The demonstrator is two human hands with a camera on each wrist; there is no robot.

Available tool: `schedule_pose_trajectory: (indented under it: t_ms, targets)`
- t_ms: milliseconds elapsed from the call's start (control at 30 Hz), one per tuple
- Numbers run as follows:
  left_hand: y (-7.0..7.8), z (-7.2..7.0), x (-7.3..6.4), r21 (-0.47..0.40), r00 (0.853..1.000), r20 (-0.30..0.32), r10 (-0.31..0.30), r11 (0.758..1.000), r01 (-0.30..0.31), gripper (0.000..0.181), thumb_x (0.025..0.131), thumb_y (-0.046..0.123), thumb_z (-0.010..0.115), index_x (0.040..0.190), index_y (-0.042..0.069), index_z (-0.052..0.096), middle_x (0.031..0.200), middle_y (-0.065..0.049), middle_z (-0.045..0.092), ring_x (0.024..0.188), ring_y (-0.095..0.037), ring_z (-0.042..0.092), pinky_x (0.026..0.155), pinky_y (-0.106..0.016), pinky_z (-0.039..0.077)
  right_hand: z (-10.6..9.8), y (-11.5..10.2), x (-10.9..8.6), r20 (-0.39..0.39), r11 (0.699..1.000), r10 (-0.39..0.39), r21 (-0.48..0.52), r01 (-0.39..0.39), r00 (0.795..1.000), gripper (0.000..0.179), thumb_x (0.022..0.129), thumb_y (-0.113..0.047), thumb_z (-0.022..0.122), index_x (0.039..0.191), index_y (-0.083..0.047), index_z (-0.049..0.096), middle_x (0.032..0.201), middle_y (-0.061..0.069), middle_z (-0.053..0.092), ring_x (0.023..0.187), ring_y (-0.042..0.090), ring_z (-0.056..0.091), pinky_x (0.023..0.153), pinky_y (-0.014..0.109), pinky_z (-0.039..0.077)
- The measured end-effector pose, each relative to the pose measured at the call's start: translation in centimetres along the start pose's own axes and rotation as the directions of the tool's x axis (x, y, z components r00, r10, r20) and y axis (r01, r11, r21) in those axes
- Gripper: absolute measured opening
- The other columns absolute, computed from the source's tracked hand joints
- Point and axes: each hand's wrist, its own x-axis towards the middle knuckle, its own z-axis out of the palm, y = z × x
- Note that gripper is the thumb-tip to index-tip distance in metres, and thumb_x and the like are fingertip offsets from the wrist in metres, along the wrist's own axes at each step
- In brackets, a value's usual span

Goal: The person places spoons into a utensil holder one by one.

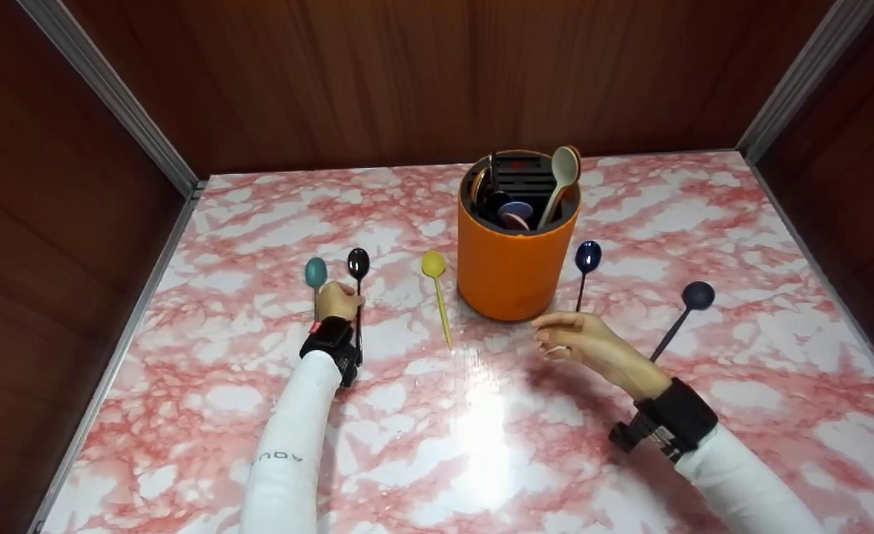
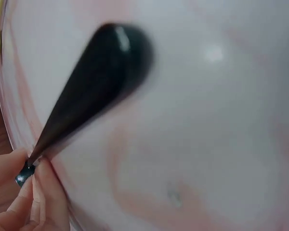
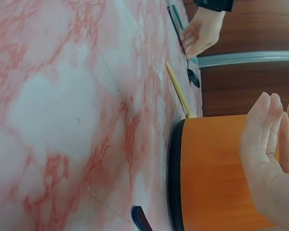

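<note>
My left hand [image 1: 339, 302] is at the left, its thumb and fingers pinching the handle of a glossy black spoon [image 1: 359, 262]. In the left wrist view the long dark handle [image 2: 98, 82] runs from the fingertips toward the camera, its bowl just past them. A teal spoon [image 1: 316, 271] lies right beside that hand, its handle partly covered. My right hand [image 1: 581, 341] hovers in front of an orange utensil holder [image 1: 511, 274], fingers loosely bent with nothing between them. Just beyond its fingers lies a shiny dark blue spoon [image 1: 588, 256].
A yellow spoon [image 1: 433, 264] lies left of the holder, and a matte dark spoon [image 1: 698, 295] at the right. Several utensils, including a pale spoon [image 1: 565, 167], stand in the holder. Brown panels [image 1: 451, 81] enclose the marbled red-and-white table [image 1: 377, 460] at the back and sides.
</note>
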Motion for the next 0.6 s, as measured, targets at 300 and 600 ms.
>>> schedule_pose_trajectory:
  t_ms: [300,600]
  targets:
    - [-15.9,13.1,13.0,0.059,1.0,-0.015,0.019,0.998,-0.018,0.011,0.057,0.02,0.074,0.067,0.018,0.074,0.071,-0.003,0.071,0.07,-0.022,0.066,0.065,-0.034,0.055,-0.1,0.4,-0.1,-0.007,0.999,-0.012,-0.041,0.012,1.0,0.016,0.092,-0.011,0.056,0.104,-0.017,0.065,0.099,-0.004,0.065,0.086,0.011,0.063,0.082,0.022,0.055]
    - [-15.4,12.2,12.3,-0.232,0.974,0.169,-0.154,0.954,0.191,0.02,0.06,0.018,0.076,0.075,0.008,0.069,0.062,-0.005,0.068,0.052,-0.017,0.064,0.049,-0.03,0.057,0.0,0.5,-0.1,-0.003,0.999,-0.015,-0.047,0.015,1.0,0.017,0.092,-0.011,0.056,0.103,-0.018,0.065,0.098,-0.004,0.065,0.085,0.011,0.062,0.083,0.024,0.055]
